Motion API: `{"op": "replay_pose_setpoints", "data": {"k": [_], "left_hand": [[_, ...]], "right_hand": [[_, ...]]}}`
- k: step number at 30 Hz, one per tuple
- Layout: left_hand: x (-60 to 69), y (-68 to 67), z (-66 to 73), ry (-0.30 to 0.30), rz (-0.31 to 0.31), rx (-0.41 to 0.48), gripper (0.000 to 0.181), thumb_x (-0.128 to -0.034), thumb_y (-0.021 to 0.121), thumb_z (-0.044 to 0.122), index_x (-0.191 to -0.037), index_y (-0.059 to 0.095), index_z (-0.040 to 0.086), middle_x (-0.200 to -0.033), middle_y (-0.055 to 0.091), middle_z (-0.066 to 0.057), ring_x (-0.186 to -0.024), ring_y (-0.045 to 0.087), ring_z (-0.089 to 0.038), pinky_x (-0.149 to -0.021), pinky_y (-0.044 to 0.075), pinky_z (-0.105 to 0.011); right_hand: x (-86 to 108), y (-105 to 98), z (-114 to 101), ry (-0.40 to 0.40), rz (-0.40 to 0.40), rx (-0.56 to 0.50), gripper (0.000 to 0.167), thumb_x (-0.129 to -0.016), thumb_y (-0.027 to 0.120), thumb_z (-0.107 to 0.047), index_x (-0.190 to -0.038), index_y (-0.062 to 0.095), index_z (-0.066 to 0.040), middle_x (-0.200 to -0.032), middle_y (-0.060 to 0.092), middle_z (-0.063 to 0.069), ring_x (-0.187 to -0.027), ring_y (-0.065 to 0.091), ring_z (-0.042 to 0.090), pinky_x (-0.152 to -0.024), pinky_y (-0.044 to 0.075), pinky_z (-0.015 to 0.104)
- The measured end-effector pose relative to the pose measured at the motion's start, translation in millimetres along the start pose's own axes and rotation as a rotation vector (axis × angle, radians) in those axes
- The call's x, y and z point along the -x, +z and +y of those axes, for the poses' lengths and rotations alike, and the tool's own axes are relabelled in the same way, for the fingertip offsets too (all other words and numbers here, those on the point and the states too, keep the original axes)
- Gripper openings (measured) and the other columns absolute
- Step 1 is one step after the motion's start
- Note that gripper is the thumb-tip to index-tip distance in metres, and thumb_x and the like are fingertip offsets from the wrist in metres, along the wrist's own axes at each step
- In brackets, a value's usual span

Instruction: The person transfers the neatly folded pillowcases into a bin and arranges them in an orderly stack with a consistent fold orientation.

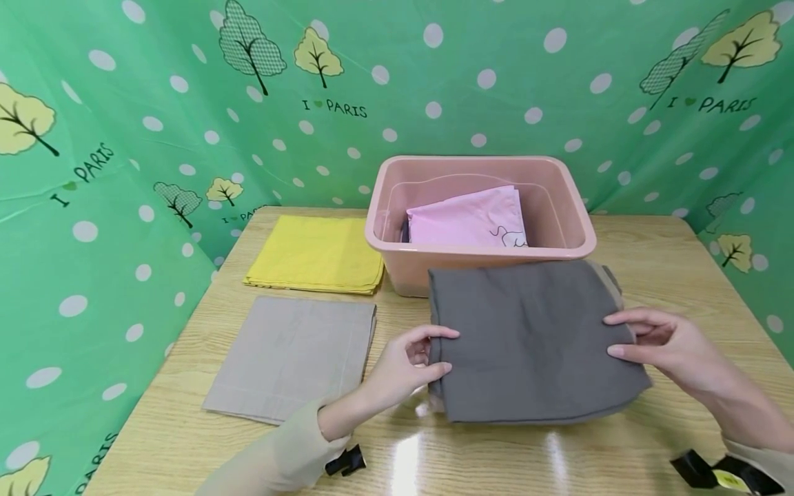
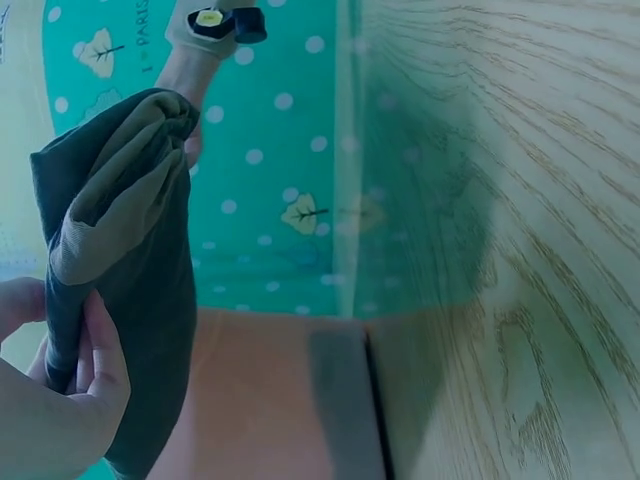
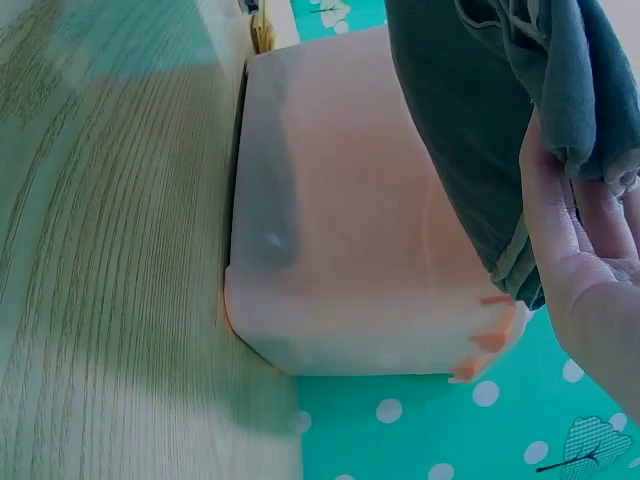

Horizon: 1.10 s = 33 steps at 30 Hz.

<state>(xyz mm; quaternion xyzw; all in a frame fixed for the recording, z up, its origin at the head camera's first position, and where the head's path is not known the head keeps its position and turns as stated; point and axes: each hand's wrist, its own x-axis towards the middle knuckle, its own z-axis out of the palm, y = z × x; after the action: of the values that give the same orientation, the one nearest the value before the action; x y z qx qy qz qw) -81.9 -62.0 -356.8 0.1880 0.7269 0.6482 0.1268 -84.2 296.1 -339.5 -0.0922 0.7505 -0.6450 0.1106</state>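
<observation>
A folded dark grey cloth point(image 1: 533, 344) is held up in front of the pink bin, above the table. My left hand point(image 1: 403, 365) pinches its left edge, thumb and index finger on the front face. At the right edge my right hand point(image 1: 676, 344) grips it the same way. In the left wrist view the left hand point(image 2: 70, 390) has its fingers around the layered edge of the cloth point(image 2: 150, 300), whose lighter inner side shows. The right wrist view shows the right hand point(image 3: 590, 250) with its fingers under the cloth point(image 3: 470, 130).
Behind the cloth stands the pink bin point(image 1: 409, 269), with a pink cloth point(image 1: 465, 220) inside. To its left lies a folded yellow cloth point(image 1: 316, 255), and nearer the front a folded light grey cloth point(image 1: 298, 355). A green dotted curtain point(image 1: 434, 89) hangs behind the wooden table point(image 1: 657, 275).
</observation>
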Motion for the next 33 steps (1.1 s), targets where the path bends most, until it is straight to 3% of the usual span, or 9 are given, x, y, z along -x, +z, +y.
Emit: {"op": "replay_pose_setpoints", "data": {"k": [4,9,14,18,24,29,33], "left_hand": [[3.9,-0.9,-1.2,0.02,-0.002,-0.038,0.033,-0.0777,0.065,0.003,-0.11,0.06,0.011,-0.087,0.05,-0.002,-0.069,0.041,-0.009,-0.062,0.04,-0.017],[8.7,-3.9,1.9,0.032,-0.01,-0.04,0.031,-0.0792,0.063,0.004,-0.11,0.06,0.011,-0.101,0.055,-0.003,-0.075,0.049,-0.01,-0.069,0.046,-0.022],[8.5,-9.2,5.1,0.078,-0.011,-0.04,0.03,-0.0806,0.062,0.004,-0.11,0.06,0.01,-0.101,0.055,-0.005,-0.077,0.05,-0.011,-0.073,0.047,-0.025],[5.1,-14.1,6.5,0.148,0.003,-0.059,0.03,-0.0798,0.061,0.0,-0.109,0.06,0.007,-0.096,0.055,-0.006,-0.075,0.049,-0.011,-0.072,0.047,-0.026],[-0.3,-21.2,12.5,0.23,0.023,-0.094,0.03,-0.079,0.061,-0.002,-0.108,0.06,0.004,-0.089,0.053,-0.007,-0.072,0.046,-0.01,-0.068,0.046,-0.025],[-7.7,-28.3,21.3,0.277,0.038,-0.118,0.031,-0.078,0.061,-0.005,-0.108,0.059,0.004,-0.095,0.055,-0.006,-0.076,0.047,-0.01,-0.069,0.046,-0.024],[-14.7,-33.7,30.2,0.32,0.052,-0.142,0.032,-0.0774,0.06,-0.007,-0.109,0.058,0.002,-0.1,0.056,-0.008,-0.078,0.049,-0.011,-0.069,0.046,-0.023]], "right_hand": [[1.7,2,0,0.022,0.046,0.1,0.043,-0.077,0.058,0.011,-0.099,0.067,-0.025,-0.071,0.062,-0.006,-0.062,0.056,0.006,-0.053,0.046,0.021],[3.7,5,-1,-0.014,0.052,0.047,0.044,-0.075,0.058,0.015,-0.097,0.068,-0.022,-0.063,0.052,-0.01,-0.053,0.045,0.004,-0.047,0.041,0.023],[3.9,9,-5,-0.034,0.065,0.032,0.044,-0.075,0.057,0.016,-0.096,0.068,-0.021,-0.06,0.044,-0.013,-0.05,0.035,0.009,-0.043,0.033,0.026],[2.4,11,-10,-0.005,0.085,0.062,0.042,-0.075,0.059,0.014,-0.096,0.068,-0.021,-0.062,0.048,-0.011,-0.054,0.042,0.006,-0.048,0.04,0.022],[-3.2,15,-17,-0.032,0.094,-0.025,0.043,-0.075,0.058,0.015,-0.098,0.068,-0.02,-0.054,0.044,-0.01,-0.049,0.04,0.01,-0.047,0.04,0.023],[-8.6,16,-25,-0.081,0.076,-0.114,0.045,-0.076,0.055,0.017,-0.103,0.066,-0.017,-0.063,0.059,-0.002,-0.058,0.054,0.008,-0.052,0.046,0.022],[-13.9,17,-31,-0.122,0.087,-0.156,0.045,-0.077,0.053,0.018,-0.106,0.065,-0.014,-0.056,0.052,-0.003,-0.048,0.037,0.012,-0.043,0.032,0.026]]}}
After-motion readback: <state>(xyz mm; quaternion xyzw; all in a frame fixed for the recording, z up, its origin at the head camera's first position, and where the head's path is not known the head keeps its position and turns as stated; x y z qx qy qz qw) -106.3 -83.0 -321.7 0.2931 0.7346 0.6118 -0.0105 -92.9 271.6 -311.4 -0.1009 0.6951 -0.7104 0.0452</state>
